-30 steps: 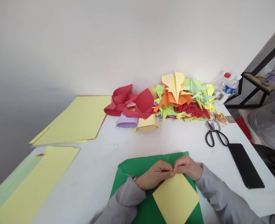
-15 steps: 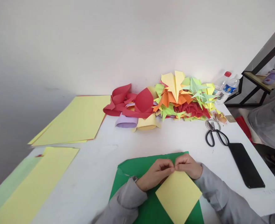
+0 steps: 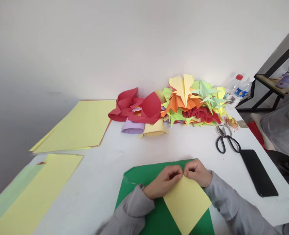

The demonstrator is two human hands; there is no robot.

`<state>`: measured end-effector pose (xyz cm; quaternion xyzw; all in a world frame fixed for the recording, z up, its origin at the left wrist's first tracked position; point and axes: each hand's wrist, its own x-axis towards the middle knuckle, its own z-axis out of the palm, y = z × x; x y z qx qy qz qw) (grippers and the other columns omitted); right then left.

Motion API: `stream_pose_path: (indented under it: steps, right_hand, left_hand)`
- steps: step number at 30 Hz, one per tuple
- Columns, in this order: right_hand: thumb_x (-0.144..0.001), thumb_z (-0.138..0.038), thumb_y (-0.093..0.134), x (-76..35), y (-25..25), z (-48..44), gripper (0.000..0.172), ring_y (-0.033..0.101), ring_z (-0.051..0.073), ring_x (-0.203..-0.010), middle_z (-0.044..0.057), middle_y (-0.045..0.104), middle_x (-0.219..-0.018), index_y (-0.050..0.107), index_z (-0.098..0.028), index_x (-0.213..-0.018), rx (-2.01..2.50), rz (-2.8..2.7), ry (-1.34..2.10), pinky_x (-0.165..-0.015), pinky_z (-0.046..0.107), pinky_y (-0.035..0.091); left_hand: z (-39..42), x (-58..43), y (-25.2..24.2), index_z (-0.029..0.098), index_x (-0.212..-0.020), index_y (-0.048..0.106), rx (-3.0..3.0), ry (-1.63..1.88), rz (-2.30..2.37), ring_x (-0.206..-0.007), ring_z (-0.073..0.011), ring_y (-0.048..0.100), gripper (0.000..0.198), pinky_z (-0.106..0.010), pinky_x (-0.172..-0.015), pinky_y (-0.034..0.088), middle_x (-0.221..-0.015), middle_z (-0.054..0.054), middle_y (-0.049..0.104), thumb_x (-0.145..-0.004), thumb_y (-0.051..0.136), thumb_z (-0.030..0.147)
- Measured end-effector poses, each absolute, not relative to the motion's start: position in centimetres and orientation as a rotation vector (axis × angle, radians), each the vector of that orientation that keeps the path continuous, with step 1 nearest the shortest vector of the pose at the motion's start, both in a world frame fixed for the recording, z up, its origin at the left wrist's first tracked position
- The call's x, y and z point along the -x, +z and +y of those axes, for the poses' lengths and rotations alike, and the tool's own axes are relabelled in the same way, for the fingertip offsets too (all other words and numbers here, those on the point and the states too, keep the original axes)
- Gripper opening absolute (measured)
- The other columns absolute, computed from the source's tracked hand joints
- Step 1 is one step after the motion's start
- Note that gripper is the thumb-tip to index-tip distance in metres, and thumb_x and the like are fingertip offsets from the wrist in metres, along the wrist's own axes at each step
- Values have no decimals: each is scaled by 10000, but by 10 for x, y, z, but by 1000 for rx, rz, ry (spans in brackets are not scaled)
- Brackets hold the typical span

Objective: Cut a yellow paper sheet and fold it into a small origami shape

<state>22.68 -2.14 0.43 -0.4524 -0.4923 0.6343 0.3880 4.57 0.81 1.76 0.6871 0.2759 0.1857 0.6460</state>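
Observation:
A square sheet of pale yellow paper (image 3: 188,205) lies cornerwise over a green sheet (image 3: 156,218), its near corner reaching the bottom edge of the picture. My left hand (image 3: 166,181) pinches the paper's far corner between thumb and curled fingers. Close beside it, my right hand (image 3: 197,171) pinches the same corner, fingertips almost touching those of the left. The tip of the corner is hidden by the fingers.
Large yellow sheets (image 3: 78,127) and yellow strips (image 3: 39,192) lie left. Red paper shapes (image 3: 151,105) and folded paper pieces (image 3: 183,91) stand along the wall. Scissors (image 3: 226,140), a black phone-like slab (image 3: 259,173) and bottles (image 3: 242,89) are right. A person's sleeve (image 3: 284,124) shows far right.
The paper's near corner has shifted slightly left, and its far corner now shows higher between the fingertips. Both hands have stayed nearly in place, still pinching.

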Motion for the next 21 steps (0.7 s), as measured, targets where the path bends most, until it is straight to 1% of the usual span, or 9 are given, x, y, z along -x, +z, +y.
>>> stream_pose_path:
  steps: [3,8,12,15,21]
  right_hand:
    - [-651,-349,668,-232,4,-19,253,327,54,-396,-51,444,-422,586,-150,-518,1193,-1172,1618,-398,193,245]
    - [-594,-323,680,-234,8,-17,204,360,63,-385,-40,485,-414,608,-152,-510,1220,-1070,1633,-392,196,263]
    - [-581,-295,659,-241,11,-13,172,362,67,-377,-42,483,-398,605,-158,-491,1250,-978,1574,-386,198,261]
    - [-572,-279,638,-248,12,-9,160,358,68,-365,-43,478,-384,589,-163,-473,1273,-917,1510,-382,201,252]
    - [-550,-265,641,-250,13,-8,147,367,74,-362,-37,487,-388,586,-162,-461,1282,-872,1489,-387,209,260]
  left_hand:
    - [9,-45,19,182,-687,427,-1582,426,647,-577,-107,312,452,-238,-534,252,-627,42,349,-861,393,597]
    - [11,-42,21,181,-680,424,-1584,427,661,-581,-106,314,463,-238,-532,261,-629,43,341,-861,398,606]
    - [12,-37,21,186,-686,413,-1461,423,651,-507,-78,337,458,-222,-482,273,-618,56,350,-844,444,615]
    - [14,-34,20,188,-697,413,-1377,432,644,-441,-60,350,451,-212,-445,260,-581,72,348,-839,470,613]
    - [15,-32,18,183,-689,426,-1373,470,663,-435,-58,357,452,-207,-434,250,-554,77,350,-830,503,606]
